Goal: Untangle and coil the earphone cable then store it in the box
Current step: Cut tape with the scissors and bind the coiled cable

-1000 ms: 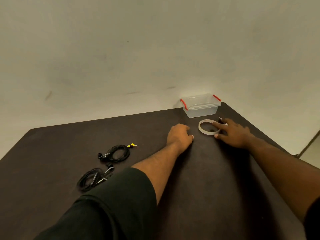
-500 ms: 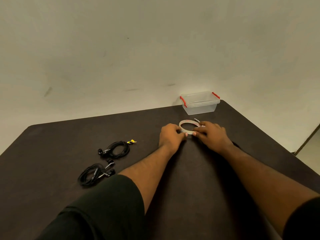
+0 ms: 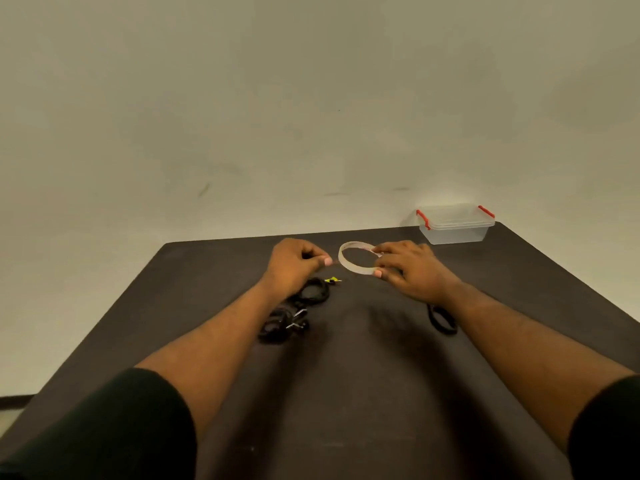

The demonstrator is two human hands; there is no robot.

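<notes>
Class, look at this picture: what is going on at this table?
A person holds a tape roll with the right hand, while the left hand pinches what looks like the tape's end. Two coiled earphone cables lie below the left hand, and another cable shows by the right wrist. The box sits shut at the table's far corner.

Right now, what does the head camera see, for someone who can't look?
The right hand holds a clear tape ring while the left hand pinches near it, above coiled black earphone cables on a dark table.
</notes>
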